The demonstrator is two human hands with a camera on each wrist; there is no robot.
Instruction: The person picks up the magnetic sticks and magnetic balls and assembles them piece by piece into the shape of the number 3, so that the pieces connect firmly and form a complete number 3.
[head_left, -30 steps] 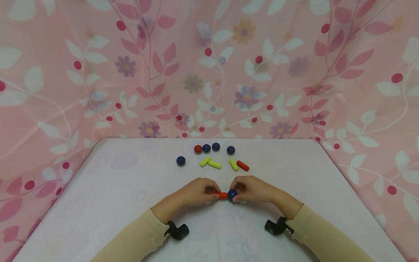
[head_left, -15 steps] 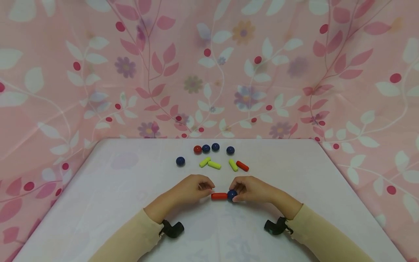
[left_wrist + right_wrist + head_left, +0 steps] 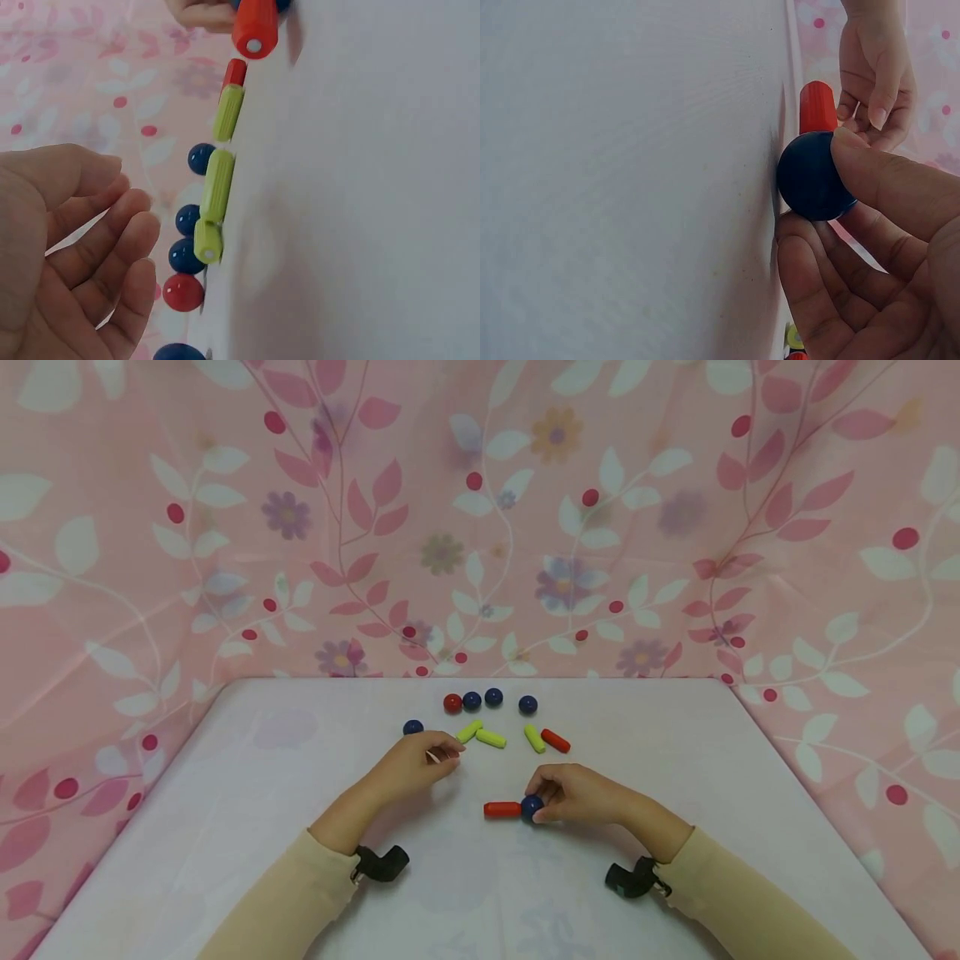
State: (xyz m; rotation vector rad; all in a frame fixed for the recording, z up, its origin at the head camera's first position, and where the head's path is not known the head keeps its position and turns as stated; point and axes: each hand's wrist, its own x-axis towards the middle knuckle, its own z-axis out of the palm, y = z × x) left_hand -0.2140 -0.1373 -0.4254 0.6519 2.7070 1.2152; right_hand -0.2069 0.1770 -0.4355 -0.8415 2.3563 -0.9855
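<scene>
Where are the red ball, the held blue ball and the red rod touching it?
Red ball (image 3: pixel 453 703): head view, visible centre.
Held blue ball (image 3: pixel 810 178): right wrist view, uncovered surface.
Red rod (image 3: pixel 502 810): head view, middle of its length.

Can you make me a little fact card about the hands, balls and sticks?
Left hand: holding nothing, near the yellow-green sticks
Right hand: pinching a blue ball
Touching that ball: one end of a red stick
Other balls: four blue balls, one red ball
Other sticks: three yellow-green, one red
Table: white
</scene>
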